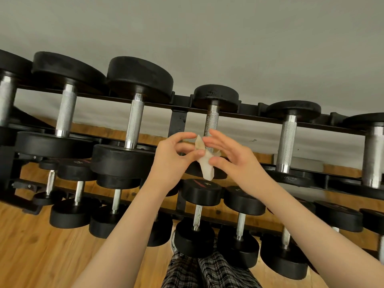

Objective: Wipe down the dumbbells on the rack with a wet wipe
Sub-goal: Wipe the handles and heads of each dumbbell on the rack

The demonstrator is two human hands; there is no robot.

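Both hands (174, 154) (232, 161) pinch a crumpled, dirty wet wipe (204, 161)

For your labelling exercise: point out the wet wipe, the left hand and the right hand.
wet wipe (204, 161): head view, crumpled middle.
left hand (172, 156): head view, back of hand.
right hand (234, 159): head view, palm.

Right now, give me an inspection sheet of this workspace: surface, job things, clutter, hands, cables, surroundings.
Surface: black two-tier rack on a wooden floor.
Job's things: crumpled wipe held between both hands; dumbbells on both tiers, the nearest upper one has a speckled handle.
Clutter: nothing seen.
Hands: left hand and right hand both pinch the wipe, in front of the rack.
Cables: nothing seen.
Surroundings: grey wall; checked trousers below.
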